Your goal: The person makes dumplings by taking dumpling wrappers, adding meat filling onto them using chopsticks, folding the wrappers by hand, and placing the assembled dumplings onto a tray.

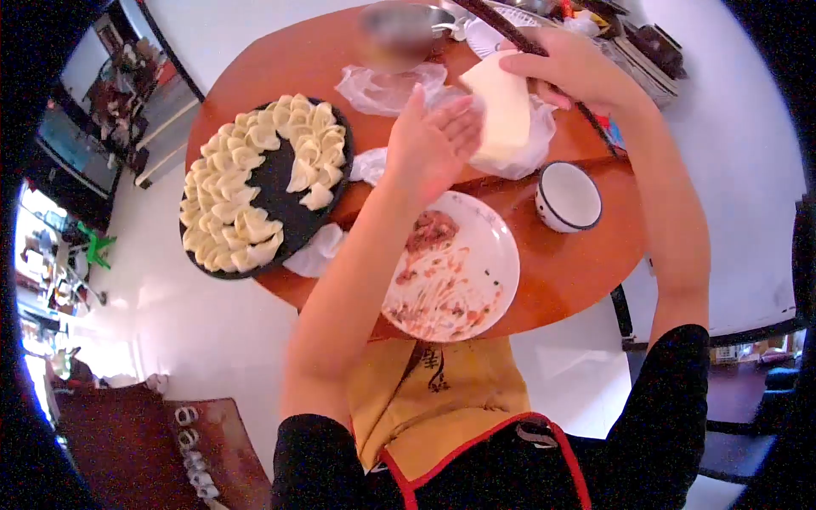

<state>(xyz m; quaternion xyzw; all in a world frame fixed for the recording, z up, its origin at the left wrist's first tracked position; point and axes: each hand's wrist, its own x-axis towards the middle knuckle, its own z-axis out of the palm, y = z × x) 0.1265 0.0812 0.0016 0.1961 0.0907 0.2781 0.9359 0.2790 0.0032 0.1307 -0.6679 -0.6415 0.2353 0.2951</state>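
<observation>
My right hand (568,70) grips a thick pale-yellow stack of dough wrappers (501,100), tilted over a crumpled clear plastic bag. Palm up, my left hand (435,140) is stretched out beside the stack, its fingers extended and nothing in it. Below that hand sits a white plate (503,263) with a lump of minced meat filling (433,229) and smears of it across the surface. A round black tray (285,183) to the left carries many folded dumplings (223,183) in overlapping rows. A dark stick-like thing (501,24) runs diagonally at my right hand; its hold is unclear.
A white cup with a dark rim (571,197) stands right of the plate. Crumpled plastic (387,89) lies behind my left hand on the round brown table (561,280). A blurred metal bowl (398,34) is at the back. A wooden chair (212,450) is lower left.
</observation>
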